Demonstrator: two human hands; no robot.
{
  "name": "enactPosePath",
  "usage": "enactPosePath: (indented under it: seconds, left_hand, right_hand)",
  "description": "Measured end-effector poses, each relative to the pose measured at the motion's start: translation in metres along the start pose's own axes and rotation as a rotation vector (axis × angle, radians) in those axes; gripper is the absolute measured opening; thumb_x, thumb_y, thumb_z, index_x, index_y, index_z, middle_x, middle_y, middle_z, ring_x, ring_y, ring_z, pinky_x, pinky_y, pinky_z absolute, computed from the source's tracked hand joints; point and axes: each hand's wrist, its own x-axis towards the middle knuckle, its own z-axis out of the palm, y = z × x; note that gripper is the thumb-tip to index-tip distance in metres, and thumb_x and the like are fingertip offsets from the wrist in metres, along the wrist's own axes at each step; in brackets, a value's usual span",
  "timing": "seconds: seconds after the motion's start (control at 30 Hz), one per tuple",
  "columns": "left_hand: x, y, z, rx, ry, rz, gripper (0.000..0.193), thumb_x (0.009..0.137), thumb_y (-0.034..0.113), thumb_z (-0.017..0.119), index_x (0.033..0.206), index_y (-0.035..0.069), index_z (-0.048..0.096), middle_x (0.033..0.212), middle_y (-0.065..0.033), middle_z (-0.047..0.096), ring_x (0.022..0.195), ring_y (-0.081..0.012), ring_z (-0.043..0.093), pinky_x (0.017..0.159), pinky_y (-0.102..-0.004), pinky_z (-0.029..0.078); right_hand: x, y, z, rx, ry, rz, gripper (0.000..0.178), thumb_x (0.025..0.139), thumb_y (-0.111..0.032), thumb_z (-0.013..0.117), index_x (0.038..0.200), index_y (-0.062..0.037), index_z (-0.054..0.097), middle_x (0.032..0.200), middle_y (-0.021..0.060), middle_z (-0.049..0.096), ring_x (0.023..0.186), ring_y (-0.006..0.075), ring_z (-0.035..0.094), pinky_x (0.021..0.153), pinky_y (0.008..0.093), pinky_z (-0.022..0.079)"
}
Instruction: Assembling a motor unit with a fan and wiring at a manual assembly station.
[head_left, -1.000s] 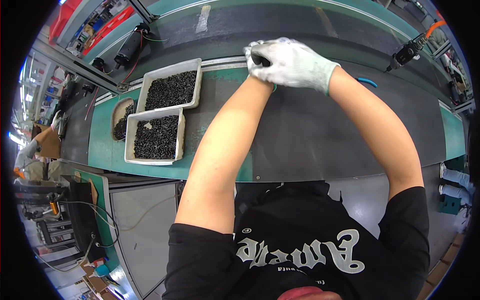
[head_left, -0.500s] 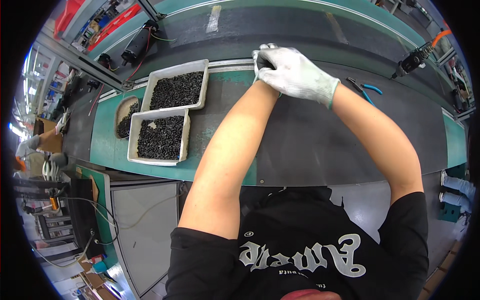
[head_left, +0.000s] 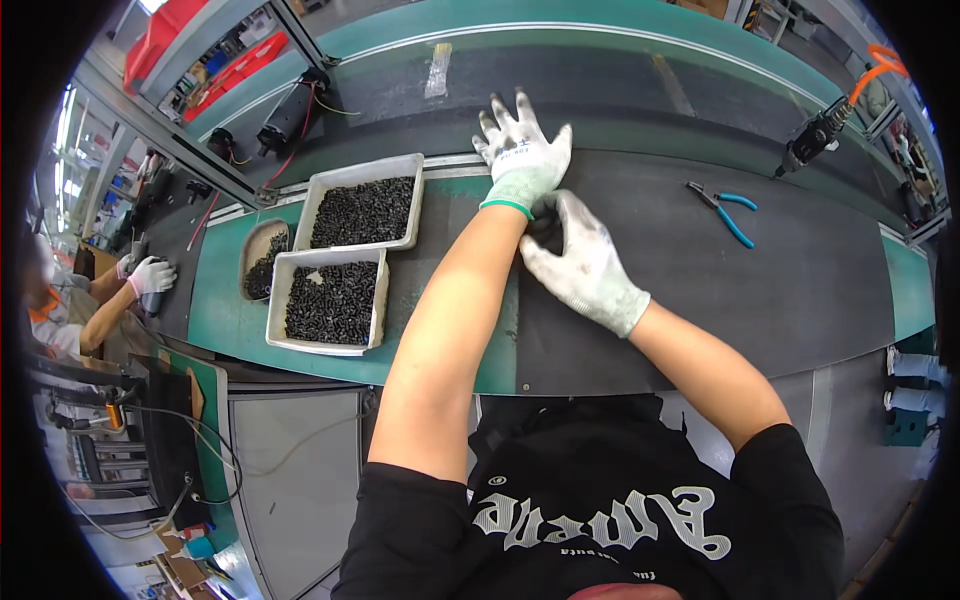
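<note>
White knit work gloves cover both hands. My left hand (head_left: 520,155) reaches forward over the far side of the bench, its fingers spread and its palm side down or away; nothing is in it. A green-edged cuff (head_left: 508,207) rings its wrist. Just right of that wrist is my right hand (head_left: 587,262), its glove smudged dark at the fingers. The fingers curl beside the left cuff, with a gap between them and the thumb, and no object shows in it. Whether a fingertip touches the cuff I cannot tell.
Two white bins (head_left: 415,205) (head_left: 381,305) of small black parts stand left, beside a smaller tray (head_left: 247,262). Blue-handled pliers (head_left: 733,222) lie right. A power driver (head_left: 815,138) hangs at far right on an orange hose. Another gloved person (head_left: 100,300) works at far left.
My right hand has come off the left hand and moved nearer to me, beside the left wrist. My left hand now shows uncovered with its fingers spread. The view has shifted slightly.
</note>
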Motion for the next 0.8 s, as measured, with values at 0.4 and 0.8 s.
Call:
enactPosePath:
  seconds: [0.4, 0.8]
  left_hand:
    - [0.031, 0.050, -0.053, -1.458, 0.269, -0.417, 0.059, 0.093, 0.031, 0.059, 0.136, -0.006, 0.044, 0.135, -0.0277, 0.051, 0.122, -0.0357, 0.052, 0.103, -0.0425, 0.041]
    - [0.008, 0.058, -0.042, -1.440, -0.096, -0.120, 0.071, 0.093, 0.041, 0.063, 0.148, 0.004, 0.037, 0.139, -0.0179, 0.048, 0.123, -0.0318, 0.052, 0.107, -0.0443, 0.040]
  right_hand:
    - [0.019, -0.015, -0.018, -0.058, 0.263, -0.101, 0.023, 0.089, -0.016, 0.063, 0.101, 0.0028, 0.060, 0.089, 0.0155, 0.067, 0.077, 0.0233, 0.067, 0.072, 0.0364, 0.053]
    - [0.018, -0.012, -0.055, 0.219, -0.467, 0.161, 0.013, 0.083, -0.010, 0.057, 0.079, 0.0033, 0.056, 0.066, 0.0000, 0.046, 0.066, 0.0065, 0.040, 0.058, 0.0292, 0.040]
